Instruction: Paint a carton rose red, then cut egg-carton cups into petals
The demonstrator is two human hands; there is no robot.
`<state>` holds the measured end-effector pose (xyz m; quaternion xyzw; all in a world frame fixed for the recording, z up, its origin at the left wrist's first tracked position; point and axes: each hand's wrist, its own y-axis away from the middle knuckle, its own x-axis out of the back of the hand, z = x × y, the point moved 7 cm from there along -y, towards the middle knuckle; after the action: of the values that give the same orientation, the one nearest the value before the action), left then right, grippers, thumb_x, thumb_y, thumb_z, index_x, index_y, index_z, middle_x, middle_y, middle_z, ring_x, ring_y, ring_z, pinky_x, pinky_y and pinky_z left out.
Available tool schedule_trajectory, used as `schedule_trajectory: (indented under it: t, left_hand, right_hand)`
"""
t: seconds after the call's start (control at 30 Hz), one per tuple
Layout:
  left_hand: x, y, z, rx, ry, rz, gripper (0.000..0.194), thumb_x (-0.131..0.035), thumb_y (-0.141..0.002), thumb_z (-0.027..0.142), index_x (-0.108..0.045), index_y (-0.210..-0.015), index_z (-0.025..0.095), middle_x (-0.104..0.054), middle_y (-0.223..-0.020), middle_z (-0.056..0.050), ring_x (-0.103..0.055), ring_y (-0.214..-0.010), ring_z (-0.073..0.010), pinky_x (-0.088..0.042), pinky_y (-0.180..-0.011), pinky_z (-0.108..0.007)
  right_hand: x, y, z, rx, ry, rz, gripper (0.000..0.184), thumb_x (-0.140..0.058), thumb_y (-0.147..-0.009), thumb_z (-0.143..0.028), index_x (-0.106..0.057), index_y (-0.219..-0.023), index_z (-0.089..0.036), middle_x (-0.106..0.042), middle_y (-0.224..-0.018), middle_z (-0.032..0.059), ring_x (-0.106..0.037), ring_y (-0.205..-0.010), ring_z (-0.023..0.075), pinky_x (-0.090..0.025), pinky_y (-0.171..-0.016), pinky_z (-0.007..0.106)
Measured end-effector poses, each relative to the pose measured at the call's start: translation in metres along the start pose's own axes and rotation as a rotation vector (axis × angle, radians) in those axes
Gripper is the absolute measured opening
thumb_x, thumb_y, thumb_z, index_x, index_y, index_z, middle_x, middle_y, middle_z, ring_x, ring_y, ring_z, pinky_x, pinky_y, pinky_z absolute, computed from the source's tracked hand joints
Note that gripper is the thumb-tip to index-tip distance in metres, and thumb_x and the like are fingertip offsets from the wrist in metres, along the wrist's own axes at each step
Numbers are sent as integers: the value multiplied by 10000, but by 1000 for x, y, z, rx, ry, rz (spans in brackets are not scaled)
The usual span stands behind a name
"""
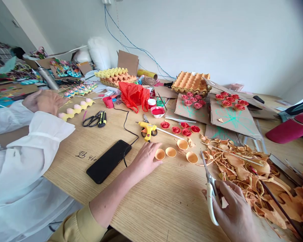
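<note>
My left hand (147, 157) lies on the table with its fingers stretched out, thumb apart from them. They reach the left side of a small orange egg-carton cup (160, 154); I cannot tell if they press on it. More cut cups stand to the right: a single one (171, 152), a small stack (182, 145) and another (192, 157). In my right hand (233, 205) are white-handled scissors (210, 188), blades pointing away from me and slightly apart. Beyond the cups sit several red paper-pulp roses (185, 129) beside a yellow glue gun (147, 130).
Orange carton scraps (242, 168) heap at right, near a magenta bottle (291, 129). A black phone (108, 163) lies left of my forearm. Cardboard sheets (232, 117) bear more roses. At left, another person's hands (45, 101) are near a yellow carton strip (77, 109).
</note>
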<state>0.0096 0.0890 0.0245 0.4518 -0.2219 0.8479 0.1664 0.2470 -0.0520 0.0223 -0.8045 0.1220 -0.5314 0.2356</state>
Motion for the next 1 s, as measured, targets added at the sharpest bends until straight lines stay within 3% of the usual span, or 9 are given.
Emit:
schedule_trajectory:
  t: [0.3, 0.47, 0.83, 1.0]
  left_hand:
    - [-5, 0, -4, 46, -21, -22, 535, -795, -780, 234, -550, -1255, 211, -628, -1259, -109, -567, -1219, -316, -458, -1053, -506]
    - [-4, 1, -1, 60, -10, -45, 407, -761, -789, 167, -591, -1156, 213, -647, -1185, -84, -593, -1165, -298, -465, -1028, -494]
    - [13, 13, 62, 1, 282, 217, 524, -878, -673, 225, -492, -1028, 239, -670, -1005, 6, -663, -919, -195, -531, -841, -335]
    - [12, 16, 79, 4, 317, 272, 532, -911, -626, 280, -480, -935, 232, -644, -870, 33, -656, -801, -171, -517, -736, -294]
  right_hand:
    - [3, -2, -6, 48, 5, 18, 175, -557, -965, -387, -536, -869, -242, -633, -704, -5, -614, -718, 199, -435, -736, 330]
    - [-2, 1, -4, 46, -12, 3, 179, -564, -962, -381, -513, -854, -247, -629, -707, -9, -603, -728, 201, -434, -764, 341]
    - [-15, -4, -23, 27, -83, -125, 158, -562, -965, -360, -507, -878, -240, -602, -722, -26, -553, -654, 175, -414, -742, 350]
    - [-14, -6, -28, 23, -107, -133, 182, -562, -959, -358, -489, -844, -237, -581, -728, -29, -543, -651, 167, -399, -727, 340]
